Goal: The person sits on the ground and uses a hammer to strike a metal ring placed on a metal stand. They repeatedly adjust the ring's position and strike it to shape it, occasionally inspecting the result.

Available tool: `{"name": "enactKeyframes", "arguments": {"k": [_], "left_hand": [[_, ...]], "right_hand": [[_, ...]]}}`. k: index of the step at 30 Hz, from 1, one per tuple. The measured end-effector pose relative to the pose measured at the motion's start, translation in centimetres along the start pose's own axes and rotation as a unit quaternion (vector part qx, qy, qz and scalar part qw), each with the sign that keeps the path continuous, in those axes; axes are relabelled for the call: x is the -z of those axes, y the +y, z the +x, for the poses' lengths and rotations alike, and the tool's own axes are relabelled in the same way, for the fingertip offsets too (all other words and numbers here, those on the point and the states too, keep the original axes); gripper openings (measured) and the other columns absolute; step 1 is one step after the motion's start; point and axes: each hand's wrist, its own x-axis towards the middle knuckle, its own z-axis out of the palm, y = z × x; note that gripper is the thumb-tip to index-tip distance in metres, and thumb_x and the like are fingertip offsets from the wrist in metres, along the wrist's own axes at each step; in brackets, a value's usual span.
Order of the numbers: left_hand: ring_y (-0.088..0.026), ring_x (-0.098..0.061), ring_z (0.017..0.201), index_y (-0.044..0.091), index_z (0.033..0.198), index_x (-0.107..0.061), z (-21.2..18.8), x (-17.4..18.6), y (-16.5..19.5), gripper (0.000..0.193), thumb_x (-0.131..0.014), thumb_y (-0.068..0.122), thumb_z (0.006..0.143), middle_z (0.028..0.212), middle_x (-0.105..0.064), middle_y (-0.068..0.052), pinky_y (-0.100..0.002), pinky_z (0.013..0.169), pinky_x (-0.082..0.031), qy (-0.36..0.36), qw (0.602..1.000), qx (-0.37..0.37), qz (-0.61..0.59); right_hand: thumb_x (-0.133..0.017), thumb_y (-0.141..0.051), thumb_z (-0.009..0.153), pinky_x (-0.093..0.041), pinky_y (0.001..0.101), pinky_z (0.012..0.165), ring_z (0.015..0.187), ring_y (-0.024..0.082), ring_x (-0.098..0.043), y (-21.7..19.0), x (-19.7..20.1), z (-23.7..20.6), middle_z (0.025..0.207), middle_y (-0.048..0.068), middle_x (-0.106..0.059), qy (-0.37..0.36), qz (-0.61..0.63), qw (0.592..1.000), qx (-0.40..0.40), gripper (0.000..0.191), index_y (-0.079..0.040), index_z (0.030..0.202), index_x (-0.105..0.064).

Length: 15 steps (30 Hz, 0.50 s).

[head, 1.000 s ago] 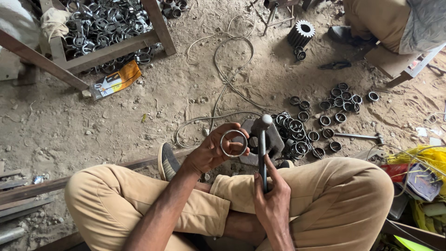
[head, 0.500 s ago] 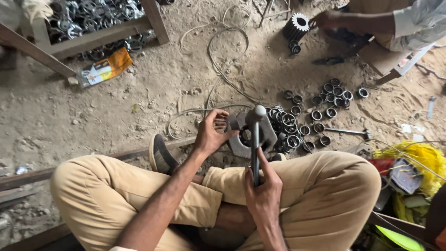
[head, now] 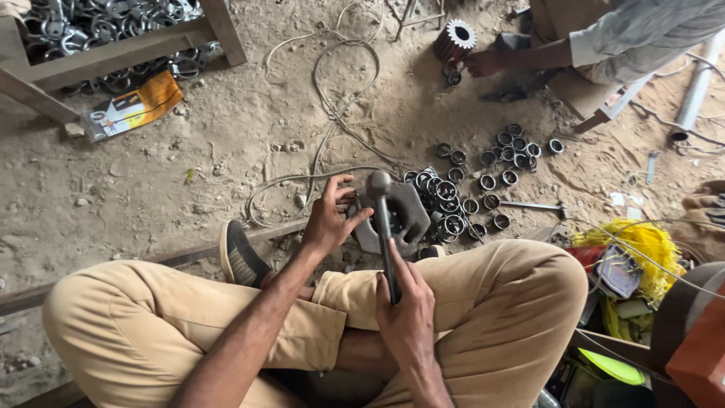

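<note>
Right hand (head: 404,306) wrapped around handle of hammer (head: 384,227), head raised over hexagonal metal block (head: 404,215) on the dirt floor. Left hand (head: 331,219) fingers spread, resting at block's left edge; possibly steadying a small ring, view unclear. Loose steel rings (head: 483,185) scattered right of block. Far right: another person's hand (head: 483,62) beside a gear (head: 455,38)
</note>
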Motion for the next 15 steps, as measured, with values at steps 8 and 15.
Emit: {"name": "enactKeyframes", "arguments": {"k": [8, 15], "left_hand": [[-0.035, -0.063, 0.128, 0.008, 0.142, -0.044, 0.32, -0.08, -0.76, 0.084, -0.085, 0.045, 0.078, 0.14, -0.061, -0.024, -0.051, 0.096, -0.057, 0.014, 0.998, -0.036, 0.039], [-0.034, -0.065, 0.123, 0.008, 0.144, -0.047, 0.04, -0.2, -0.8, 0.08, -0.083, 0.036, 0.079, 0.136, -0.064, -0.021, -0.051, 0.096, -0.057, 0.028, 0.998, -0.036, 0.048]], "right_hand": [[-0.066, -0.003, 0.09, -0.051, 0.0395, 0.058, 0.059, 0.025, -0.061, 0.28, -0.02, 0.11, 0.08, 0.019, -0.066, 0.019, 0.027, 0.999, -0.014, 0.056, -0.003, 0.145, -0.054], [-0.066, -0.004, 0.091, -0.051, 0.0375, 0.059, 0.062, 0.023, -0.061, 0.4, -0.16, 0.33, 0.077, 0.016, -0.065, 0.019, 0.031, 0.999, -0.003, 0.057, -0.002, 0.146, -0.053]]}}
